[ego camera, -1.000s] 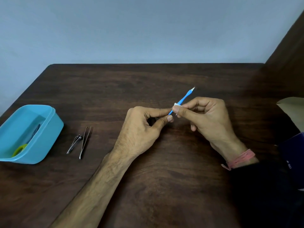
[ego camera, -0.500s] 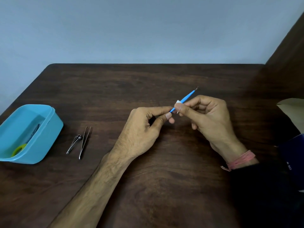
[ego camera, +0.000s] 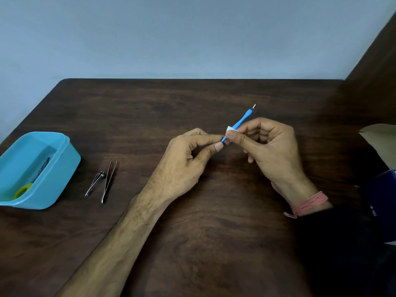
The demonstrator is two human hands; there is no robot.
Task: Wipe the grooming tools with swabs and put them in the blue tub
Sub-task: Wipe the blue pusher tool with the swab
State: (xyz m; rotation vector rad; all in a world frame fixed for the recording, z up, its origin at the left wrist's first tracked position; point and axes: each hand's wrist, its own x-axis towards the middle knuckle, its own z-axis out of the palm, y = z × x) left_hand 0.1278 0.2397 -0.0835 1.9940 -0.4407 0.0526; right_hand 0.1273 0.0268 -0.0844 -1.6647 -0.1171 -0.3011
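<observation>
The left hand pinches the near end of a slim blue plastic cuticle tool with a small forked metal tip between thumb and forefinger, its other fingers curled in. The right hand pinches a small white swab pad round the tool's shaft with thumb and forefinger, just beyond the left hand's fingertips; its remaining fingers are curled loosely toward the palm. The tool is held above the middle of the dark brown wooden desk, slanting up and away toward the desk's far right, with the metal tip free at the far end. A pink thread band circles the right wrist, next to a dark sleeve.

Near the desk's left edge stands a light blue plastic tub with rounded corners. Inside it lie a tool with a yellow-green looped handle at the near end and a dark slender tool beyond it; what exactly these are cannot be told. Just to the right of the tub, on the bare desk, a small silver metal nail clipper and a pair of silver metal tweezers lie side by side, close but apart, both pointing roughly from the near edge toward the far edge.

At the desk's right edge, a tan paper or card piece shows partly, and nearer the viewer a dark blue object is cut off by the frame.
</observation>
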